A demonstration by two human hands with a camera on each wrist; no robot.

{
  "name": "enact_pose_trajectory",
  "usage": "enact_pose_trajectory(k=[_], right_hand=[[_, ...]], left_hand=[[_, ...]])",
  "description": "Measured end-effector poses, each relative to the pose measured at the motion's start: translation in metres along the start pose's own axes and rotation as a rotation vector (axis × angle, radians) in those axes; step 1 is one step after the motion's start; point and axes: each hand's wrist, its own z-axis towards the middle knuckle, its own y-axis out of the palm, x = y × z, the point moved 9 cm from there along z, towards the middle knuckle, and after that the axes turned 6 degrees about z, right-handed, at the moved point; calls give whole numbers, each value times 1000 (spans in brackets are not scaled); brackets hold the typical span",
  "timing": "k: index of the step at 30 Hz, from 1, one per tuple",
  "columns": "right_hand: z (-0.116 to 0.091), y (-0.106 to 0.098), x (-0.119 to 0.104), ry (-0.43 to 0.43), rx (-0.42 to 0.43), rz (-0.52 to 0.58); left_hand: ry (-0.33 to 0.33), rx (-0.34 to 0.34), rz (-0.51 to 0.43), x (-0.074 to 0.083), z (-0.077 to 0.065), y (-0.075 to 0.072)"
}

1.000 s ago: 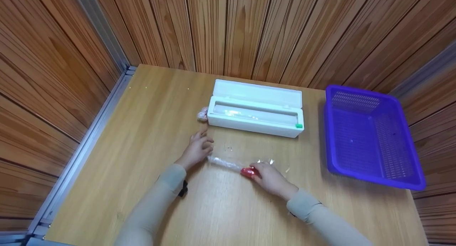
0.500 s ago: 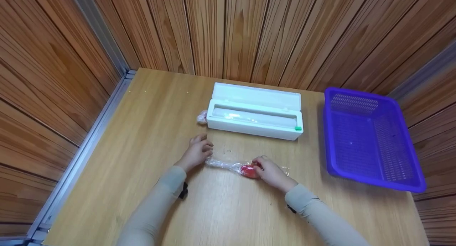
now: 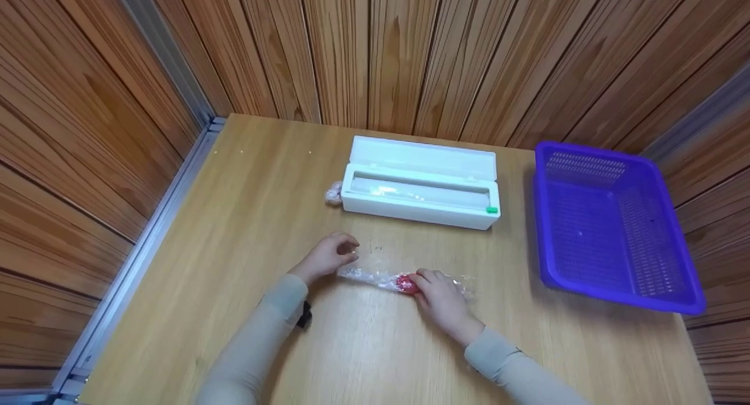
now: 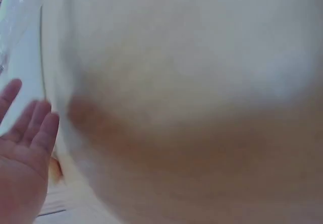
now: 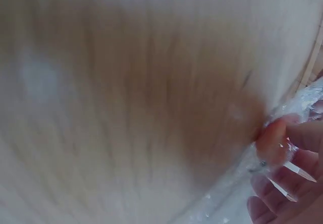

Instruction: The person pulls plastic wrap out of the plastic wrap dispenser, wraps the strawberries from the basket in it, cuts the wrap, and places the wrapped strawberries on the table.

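Note:
A red rounded item lies in crinkled cling film on the wooden table, the film stretching to both sides of it. My right hand grips the item from its right side. In the right wrist view, thumb and fingers close round the wrapped red item, its kind obscured by the film. Just beyond the film's left end is my left hand, thumb and forefinger apart with nothing between them. The left wrist view has that left hand with extended, loose fingers, beside clear film.
Behind the hands stands a white cling film box, lid raised, a roll inside and a green slider at its right end. A pinkish wrapped bundle touches its left end. A purple basket sits at the right.
The film round the red item has spread wider and flatter. My left hand's thumb and forefinger have parted from the film's left end. My right hand has shifted farther over the item.

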Motion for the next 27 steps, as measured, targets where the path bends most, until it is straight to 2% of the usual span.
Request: enact_pose_trajectory(k=[6,10,16,21,27], right_hand=[[3,6,5,35,-46,21],[5,6,6,68,-70,26],[8,4,10,108,-57,43],[14,5,17,167,-68,85],[20,3,31,293,-53,206]], left_hand=[[7,-101,-65,24,-10,16],[51,-119,-59,42,-18,23],[129,-123,-59,63,-30,31],[198,-116,-46,71,-35,38],[202,-103,-35,70,-37,45]])
